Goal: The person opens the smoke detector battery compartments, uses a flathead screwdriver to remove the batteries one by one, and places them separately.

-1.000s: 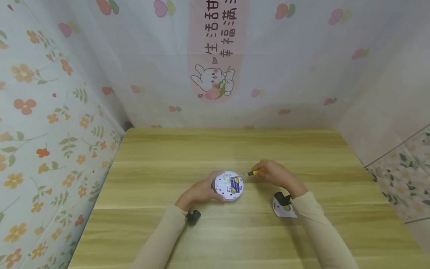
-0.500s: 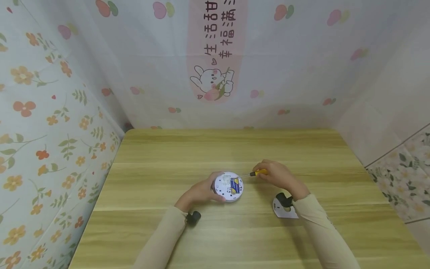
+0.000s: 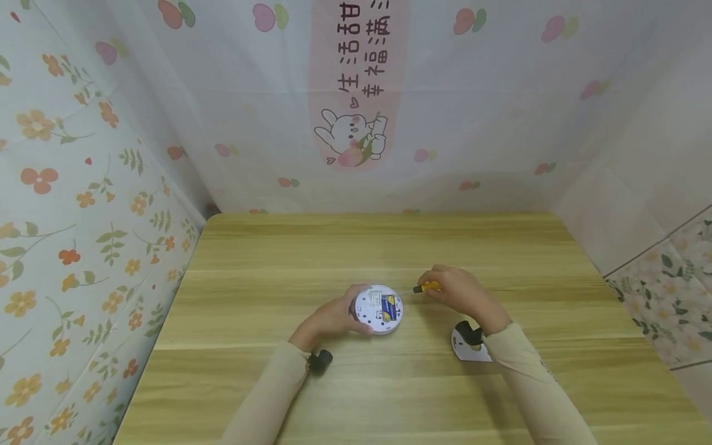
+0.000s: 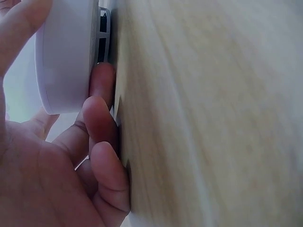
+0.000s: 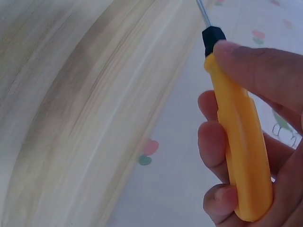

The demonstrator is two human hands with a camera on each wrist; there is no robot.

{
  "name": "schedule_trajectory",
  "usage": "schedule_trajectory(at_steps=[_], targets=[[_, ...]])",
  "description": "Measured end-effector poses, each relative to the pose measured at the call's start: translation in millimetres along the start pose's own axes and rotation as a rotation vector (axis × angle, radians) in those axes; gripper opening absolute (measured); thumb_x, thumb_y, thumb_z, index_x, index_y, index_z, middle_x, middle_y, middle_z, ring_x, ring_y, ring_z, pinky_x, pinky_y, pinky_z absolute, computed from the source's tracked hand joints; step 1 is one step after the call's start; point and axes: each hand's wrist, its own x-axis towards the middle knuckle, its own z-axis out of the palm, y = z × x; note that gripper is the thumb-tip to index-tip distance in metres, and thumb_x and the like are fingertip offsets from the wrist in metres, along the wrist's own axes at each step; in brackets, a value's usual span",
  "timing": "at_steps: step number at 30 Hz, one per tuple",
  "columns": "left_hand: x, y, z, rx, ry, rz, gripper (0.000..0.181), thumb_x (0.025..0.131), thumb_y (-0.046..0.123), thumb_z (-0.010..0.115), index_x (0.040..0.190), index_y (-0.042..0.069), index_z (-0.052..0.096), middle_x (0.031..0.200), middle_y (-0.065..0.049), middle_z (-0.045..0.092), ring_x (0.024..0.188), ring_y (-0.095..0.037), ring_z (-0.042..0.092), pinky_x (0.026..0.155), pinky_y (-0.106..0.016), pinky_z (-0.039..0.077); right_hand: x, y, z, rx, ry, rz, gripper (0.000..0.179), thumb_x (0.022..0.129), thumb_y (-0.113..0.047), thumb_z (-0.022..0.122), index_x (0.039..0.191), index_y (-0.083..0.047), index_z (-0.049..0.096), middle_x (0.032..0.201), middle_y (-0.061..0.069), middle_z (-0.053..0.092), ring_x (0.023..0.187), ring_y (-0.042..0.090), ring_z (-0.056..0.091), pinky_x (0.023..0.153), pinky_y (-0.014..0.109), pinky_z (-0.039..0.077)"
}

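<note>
My left hand (image 3: 332, 316) grips a round white smoke detector (image 3: 368, 308) by its left side, near the middle of the table. Its upturned back shows a label and a blue-and-yellow battery (image 3: 389, 308). Seen from the left wrist, the detector's white side wall (image 4: 66, 61) has dark vent slots below it, close over the wood, and curled fingers (image 4: 102, 120) lie under it. My right hand (image 3: 459, 292) holds a screwdriver (image 5: 244, 146) by its yellow handle, thumb near the black collar. The thin shaft points left, its tip overlapping the detector's upper right edge in the head view.
A white plate (image 3: 463, 351) with cutouts lies on the wooden table (image 3: 278, 247) under the right wrist, partly hidden by the black wrist camera (image 3: 468, 333) and sleeve. Printed curtains (image 3: 250, 111) stand behind the table and on both sides.
The screwdriver's tip has drawn slightly to the right, from beside the battery toward the detector's rim. My left hand and the detector stay in place.
</note>
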Motion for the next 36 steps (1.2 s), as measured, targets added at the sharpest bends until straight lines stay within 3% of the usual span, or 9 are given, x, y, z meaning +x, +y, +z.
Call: schedule_trajectory(at_steps=[6,14,28,36], targets=[[-1.1,2.3,-1.8,-0.008,-0.002,-0.004,0.102,0.071,0.040,0.084,0.152,0.030,0.023,0.149,-0.015,0.044,0.129,-0.038,0.047,0.101,-0.056,0.040,3.5,-6,-1,-0.060,0.034,-0.035,0.016,0.083,-0.014,0.074,0.099,-0.014,0.073,0.090,0.001,0.068,0.076,0.016,0.064,0.069,0.037,0.055],[-1.1,1.7,-1.6,0.010,-0.002,-0.003,0.100,0.072,0.041,0.083,0.152,0.030,0.023,0.147,-0.015,0.045,0.129,-0.037,0.048,0.100,-0.055,0.041,8.7,-7,0,-0.071,0.004,-0.028,0.013,0.083,-0.014,0.073,0.097,-0.014,0.074,0.088,0.000,0.067,0.070,0.012,0.059,0.061,0.032,0.052],[0.3,-1.0,-0.2,0.008,-0.008,-0.006,0.102,0.071,0.041,0.084,0.152,0.029,0.023,0.147,-0.017,0.045,0.129,-0.038,0.048,0.101,-0.056,0.040,15.5,9,4,0.133,-0.106,0.062,0.015,0.087,-0.015,0.069,0.101,-0.014,0.074,0.104,0.004,0.070,0.093,0.021,0.065,0.084,0.045,0.054],[2.4,-3.0,1.4,0.012,-0.008,-0.002,0.102,0.070,0.043,0.083,0.152,0.032,0.023,0.147,-0.015,0.046,0.129,-0.037,0.048,0.101,-0.055,0.040,20.7,14,10,0.229,-0.125,0.029,0.015,0.088,-0.010,0.066,0.101,-0.010,0.074,0.106,0.009,0.071,0.100,0.027,0.065,0.089,0.048,0.052]])
